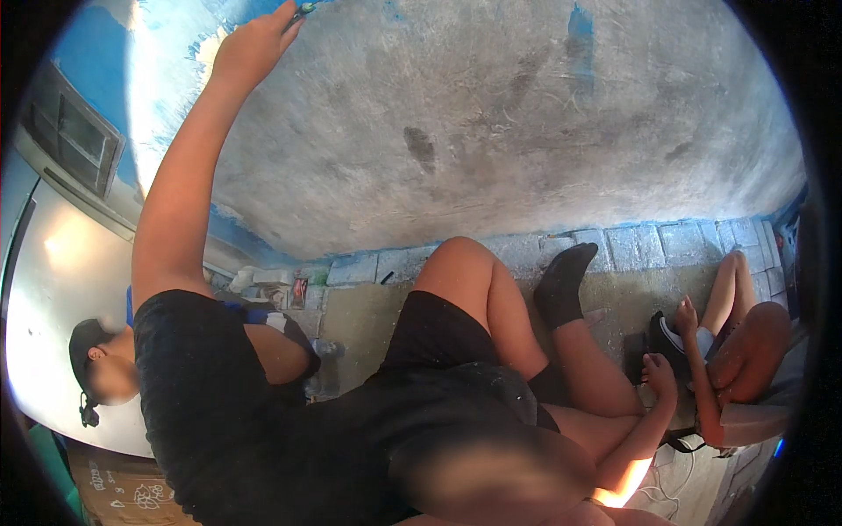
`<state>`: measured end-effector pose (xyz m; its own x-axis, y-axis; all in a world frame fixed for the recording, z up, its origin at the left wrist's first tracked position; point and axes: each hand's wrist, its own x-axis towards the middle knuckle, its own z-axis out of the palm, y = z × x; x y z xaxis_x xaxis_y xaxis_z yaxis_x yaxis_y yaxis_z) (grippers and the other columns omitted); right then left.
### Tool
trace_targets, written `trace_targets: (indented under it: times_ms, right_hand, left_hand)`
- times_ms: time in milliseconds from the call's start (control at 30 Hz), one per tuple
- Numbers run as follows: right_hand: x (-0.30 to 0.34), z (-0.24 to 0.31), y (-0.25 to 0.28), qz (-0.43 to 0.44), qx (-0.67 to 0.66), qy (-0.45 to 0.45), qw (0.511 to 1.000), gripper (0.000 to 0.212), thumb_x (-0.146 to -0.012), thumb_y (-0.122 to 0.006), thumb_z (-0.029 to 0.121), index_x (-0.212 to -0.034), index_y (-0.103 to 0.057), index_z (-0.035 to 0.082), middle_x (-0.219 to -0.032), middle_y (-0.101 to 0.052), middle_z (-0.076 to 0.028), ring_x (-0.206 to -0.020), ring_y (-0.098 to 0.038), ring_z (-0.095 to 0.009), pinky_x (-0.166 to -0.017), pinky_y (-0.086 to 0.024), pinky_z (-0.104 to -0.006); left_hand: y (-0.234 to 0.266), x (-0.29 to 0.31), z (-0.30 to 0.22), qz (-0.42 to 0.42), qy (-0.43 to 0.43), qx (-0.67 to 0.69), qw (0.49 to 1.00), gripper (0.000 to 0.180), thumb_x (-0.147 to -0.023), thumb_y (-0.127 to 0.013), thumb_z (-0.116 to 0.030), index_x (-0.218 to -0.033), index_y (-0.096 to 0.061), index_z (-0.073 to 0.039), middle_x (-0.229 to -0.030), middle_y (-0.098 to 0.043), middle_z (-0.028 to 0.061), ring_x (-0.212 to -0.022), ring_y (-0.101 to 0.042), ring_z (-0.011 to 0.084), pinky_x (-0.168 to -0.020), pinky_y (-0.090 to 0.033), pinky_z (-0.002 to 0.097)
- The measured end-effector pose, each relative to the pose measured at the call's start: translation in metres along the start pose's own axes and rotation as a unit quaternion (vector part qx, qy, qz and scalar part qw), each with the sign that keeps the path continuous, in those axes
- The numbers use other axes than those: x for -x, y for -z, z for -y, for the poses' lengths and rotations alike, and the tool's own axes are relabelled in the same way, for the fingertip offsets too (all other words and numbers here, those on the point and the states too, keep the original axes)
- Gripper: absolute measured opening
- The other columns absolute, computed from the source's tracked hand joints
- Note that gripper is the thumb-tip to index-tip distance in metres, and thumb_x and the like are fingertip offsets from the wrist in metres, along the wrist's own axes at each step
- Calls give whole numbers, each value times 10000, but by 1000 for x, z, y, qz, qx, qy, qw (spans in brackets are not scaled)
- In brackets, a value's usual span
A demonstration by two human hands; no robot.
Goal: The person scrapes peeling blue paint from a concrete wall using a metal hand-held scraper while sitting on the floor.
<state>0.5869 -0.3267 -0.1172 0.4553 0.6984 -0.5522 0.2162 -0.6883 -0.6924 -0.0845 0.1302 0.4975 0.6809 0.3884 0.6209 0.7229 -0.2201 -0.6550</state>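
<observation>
My left arm is stretched up to the wall [491, 114]. The wall is grey and patchy, with blue paint left at its edges. My left hand [254, 44] is closed round a thin tool [304, 10] with a greenish end, close against the wall at the top; its full shape is cut off by the frame. My right hand [660, 377] hangs low at the right beside my bent leg [605, 368], its fingers partly curled. A dark flat object [638, 345] lies just beyond its fingertips; whether the fingers grip it is unclear.
A person in a dark cap [88, 346] is at the left, near a shiny pale surface [70, 263]. Another person's bent knees [759, 342] are at the right. Pale blocks [636, 248] line the wall's foot. A cardboard box [118, 486] stands lower left; a cable [671, 486] lies lower right.
</observation>
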Motion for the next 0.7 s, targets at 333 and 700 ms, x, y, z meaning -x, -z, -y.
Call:
trace_targets:
  times_ms: [333, 700]
  right_hand:
    - [-3, -2, 1, 4, -13, 0, 1000, 444, -1081, -675, 346, -1330, -646, -20, -934, -700, -105, -761, -657, -170, -686, -551, -358]
    - [-6, -5, -3, 1, -31, 22, 999, 407, -1081, -672, 341, -1273, -656, -18, -884, -681, -85, -718, -644, -171, -652, -539, -365]
  left_hand:
    - [19, -3, -15, 59, 27, 31, 997, 265, -1105, -590, -316, -1166, -648, -65, -910, -713, 169, -771, -694, 363, -676, -549, 491]
    - [5, -2, -3, -17, -17, 8, 1000, 273, -1103, -588, -411, -1196, -581, -154, -876, -750, 214, -815, -734, 469, -642, -567, 592]
